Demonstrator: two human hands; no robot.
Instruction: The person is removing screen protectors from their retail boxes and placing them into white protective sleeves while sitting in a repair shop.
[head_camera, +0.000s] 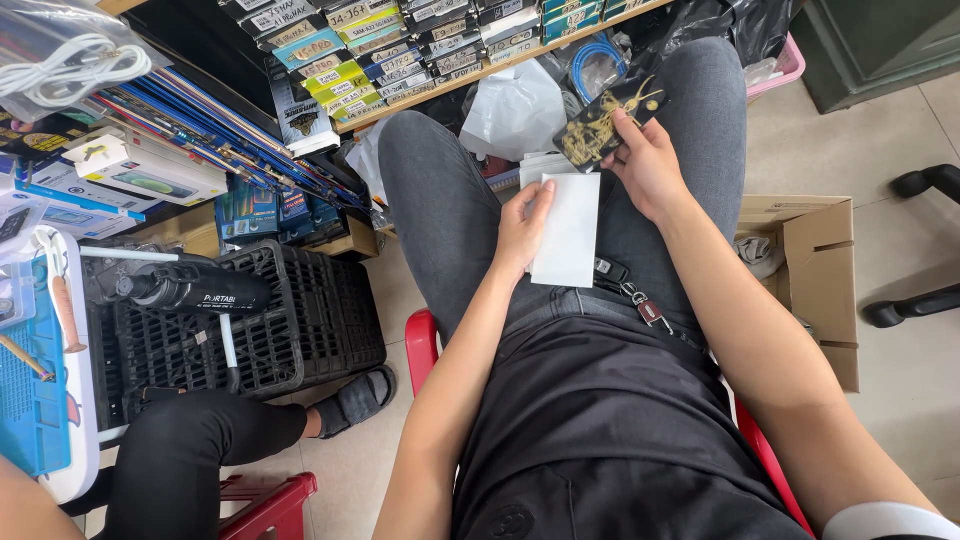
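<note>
While the person sits on a red stool (424, 345), both hands work above the lap, and the stool serves as the reference for every position below.

Left hand (522, 226): fingers closed on the left edge of a white flat packet (568, 228), held upright over the thighs, just forward of the stool. Right hand (645, 160): clamped on a black phone case with a gold pattern (604, 124), raised a little further forward than the packet, its lower corner near the packet's top edge. Whether case and packet touch, I cannot tell. Hands apart, one item each.

Judgement: step in hand looks like pairing or comparing the case with the packet. Bringing the two together would call for the case's long side squared to the packet's and a steady left grip.

Surroundings: a key bunch (632, 290) hangs at the waist, directly over the stool. Left of the stool stands a black plastic crate (300, 320); right of it an open cardboard box (815, 270). Forward of the stool, a shelf of labelled small boxes (400, 50). Another person's dark-trousered leg (200, 450) sits left of the stool.
</note>
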